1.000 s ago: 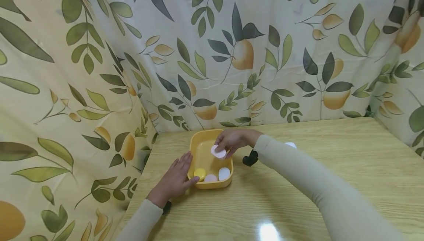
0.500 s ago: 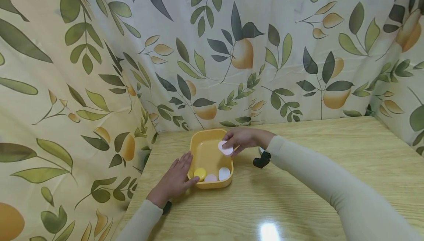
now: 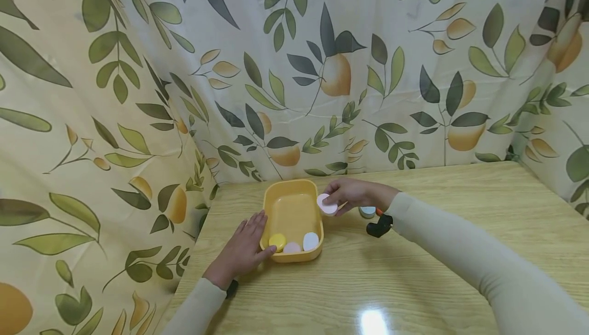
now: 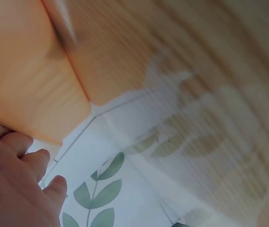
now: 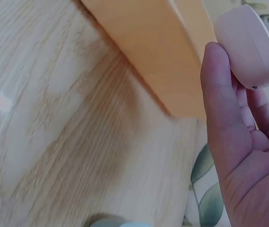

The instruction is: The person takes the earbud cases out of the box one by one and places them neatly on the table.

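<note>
- Head view: a patterned curtain [image 3: 322, 69] with leaves and fruit hangs behind and to the left of a wooden table [image 3: 437, 253], the largest things in sight.
- The yellow tray [image 3: 291, 207] stands at the table's far left corner, its long axis running away from the person. Three small round pieces lie along its near end: a yellow disc [image 3: 277, 241], a pale pink disc [image 3: 292, 247] and a white disc [image 3: 311, 241], side by side and close together. The far part of the tray holds nothing visible.
- The left hand [image 3: 242, 251] lies flat on the table against the tray's near left wall, fingers straight and holding nothing; the left wrist view shows the fingers beside the tray's side.
- The right hand [image 3: 353, 195] hovers just beside the tray's right rim, pinching a pink disc [image 3: 327, 204] between thumb and fingertips. The right wrist view shows that disc [image 5: 246, 45] held flat-face out, the tray's wall just to its left. So the held disc lies right of the tray, above the table rather than over the tray, and the right hand is the nearer one to it.
- A small round pot [image 3: 367, 211] sits on the table just right of the right hand, partly hidden by the sleeve.
</note>
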Demonstrator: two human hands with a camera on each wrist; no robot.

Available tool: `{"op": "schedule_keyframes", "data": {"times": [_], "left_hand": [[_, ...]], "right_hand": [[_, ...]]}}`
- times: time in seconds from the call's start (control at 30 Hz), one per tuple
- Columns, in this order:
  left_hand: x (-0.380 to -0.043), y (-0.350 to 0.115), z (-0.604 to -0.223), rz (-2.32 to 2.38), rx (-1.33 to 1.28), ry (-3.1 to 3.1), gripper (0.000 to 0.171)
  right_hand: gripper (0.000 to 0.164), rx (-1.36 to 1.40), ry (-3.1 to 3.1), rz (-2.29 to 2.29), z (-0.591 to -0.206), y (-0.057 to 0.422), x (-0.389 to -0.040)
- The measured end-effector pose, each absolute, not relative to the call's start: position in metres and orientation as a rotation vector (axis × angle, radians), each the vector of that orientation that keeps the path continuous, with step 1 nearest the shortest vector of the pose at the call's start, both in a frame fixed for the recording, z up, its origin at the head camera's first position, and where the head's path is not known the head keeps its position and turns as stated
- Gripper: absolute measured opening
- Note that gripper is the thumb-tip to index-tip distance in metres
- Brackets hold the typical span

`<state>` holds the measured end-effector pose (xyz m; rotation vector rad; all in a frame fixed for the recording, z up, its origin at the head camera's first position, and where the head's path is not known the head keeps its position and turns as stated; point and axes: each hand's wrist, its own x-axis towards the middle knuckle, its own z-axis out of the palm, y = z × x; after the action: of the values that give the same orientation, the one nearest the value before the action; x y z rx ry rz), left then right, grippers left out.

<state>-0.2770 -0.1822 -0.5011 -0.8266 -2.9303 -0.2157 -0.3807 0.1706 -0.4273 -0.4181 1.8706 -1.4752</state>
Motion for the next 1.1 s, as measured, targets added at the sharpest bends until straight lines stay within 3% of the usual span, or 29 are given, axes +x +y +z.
{"op": "schedule_keyframes", "data": {"times": [1.1], "left_hand": [[-0.277, -0.183, -0.503, -0.235, -0.839, -2.914, 0.09]], "right_hand": [[0.036, -0.296, 1.923, -1.591, -0.446, 0.259, -0.379]]}}
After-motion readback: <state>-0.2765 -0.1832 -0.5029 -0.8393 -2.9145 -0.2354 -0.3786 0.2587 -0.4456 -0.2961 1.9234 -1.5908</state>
